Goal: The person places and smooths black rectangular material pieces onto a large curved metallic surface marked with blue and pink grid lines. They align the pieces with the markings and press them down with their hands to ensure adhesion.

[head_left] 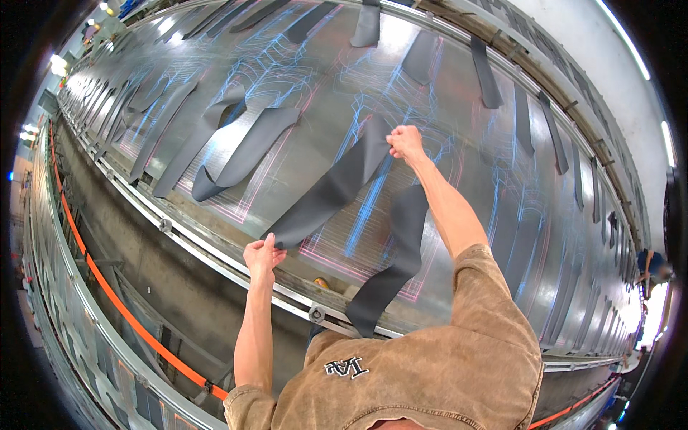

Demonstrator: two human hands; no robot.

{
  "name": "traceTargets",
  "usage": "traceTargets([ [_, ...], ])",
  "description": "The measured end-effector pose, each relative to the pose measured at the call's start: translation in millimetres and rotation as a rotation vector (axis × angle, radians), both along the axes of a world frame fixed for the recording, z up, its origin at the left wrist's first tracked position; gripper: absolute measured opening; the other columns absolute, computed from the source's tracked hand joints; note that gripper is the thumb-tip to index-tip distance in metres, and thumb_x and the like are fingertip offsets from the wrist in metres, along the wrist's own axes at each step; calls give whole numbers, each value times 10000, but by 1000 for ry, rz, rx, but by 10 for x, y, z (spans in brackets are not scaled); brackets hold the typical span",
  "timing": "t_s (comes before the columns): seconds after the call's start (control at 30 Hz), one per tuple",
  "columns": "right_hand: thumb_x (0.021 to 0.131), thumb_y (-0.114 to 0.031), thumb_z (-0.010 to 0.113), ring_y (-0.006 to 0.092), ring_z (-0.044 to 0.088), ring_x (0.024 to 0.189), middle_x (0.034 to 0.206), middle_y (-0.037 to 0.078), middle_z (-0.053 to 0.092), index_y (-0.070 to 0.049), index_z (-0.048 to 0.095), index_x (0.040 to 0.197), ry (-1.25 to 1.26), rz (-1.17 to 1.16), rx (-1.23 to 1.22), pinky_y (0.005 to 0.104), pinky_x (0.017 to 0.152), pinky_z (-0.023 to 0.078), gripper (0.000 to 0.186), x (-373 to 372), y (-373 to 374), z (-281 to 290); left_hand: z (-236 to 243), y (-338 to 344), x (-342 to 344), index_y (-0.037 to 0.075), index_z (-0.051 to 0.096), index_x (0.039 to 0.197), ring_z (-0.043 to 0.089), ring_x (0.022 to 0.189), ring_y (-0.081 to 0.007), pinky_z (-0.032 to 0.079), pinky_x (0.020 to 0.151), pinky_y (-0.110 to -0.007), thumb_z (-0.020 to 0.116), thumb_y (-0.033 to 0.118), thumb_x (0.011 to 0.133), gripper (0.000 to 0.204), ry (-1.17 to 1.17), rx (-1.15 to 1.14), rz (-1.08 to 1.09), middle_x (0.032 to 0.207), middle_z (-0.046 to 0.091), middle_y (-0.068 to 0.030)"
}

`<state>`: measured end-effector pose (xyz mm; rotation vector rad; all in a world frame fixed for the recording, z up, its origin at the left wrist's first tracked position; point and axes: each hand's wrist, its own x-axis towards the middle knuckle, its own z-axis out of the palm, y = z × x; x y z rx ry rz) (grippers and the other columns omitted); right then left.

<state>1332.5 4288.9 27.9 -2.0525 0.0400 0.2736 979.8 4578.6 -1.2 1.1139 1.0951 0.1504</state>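
A long dark grey fabric strip [330, 190] is stretched slantwise between my two hands over a metal table [315, 136] marked with blue and pink lines. My left hand [263, 256] pinches its near lower end beside the table's front rail. At the far upper end, my right hand [405, 142] is closed on the strip's corner. Another dark strip [405, 236] lies twisted under my right forearm, its near end hanging over the rail. To the left, a curled strip [247, 154] rests partly raised off the surface.
More dark strips [491, 72] lie along the table's far side and to both sides. A metal rail [215, 265] with round fittings runs along the near edge. An orange tube [122, 315] follows a neighbouring table at left. Another person [651, 265] stands far right.
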Motion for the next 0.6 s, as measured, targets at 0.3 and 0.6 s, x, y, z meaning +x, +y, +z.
traceTargets([
  [0.3,772,-105,724,224,642,559,599,116,599,-30,631,703,-703,124,24,398,593,483,138,-289,431,620,713,-306,-199,27,387,1363,594,551,-144,535,507,-266,703,28,906,556,-296,321,164,792,594,-60],
  [0.6,825,-152,716,266,699,665,793,133,725,32,700,914,-154,263,261,376,614,582,205,121,357,199,467,-336,-507,-24,298,1457,630,606,-163,584,574,-303,719,81,911,697,-175,254,107,827,596,-74],
])
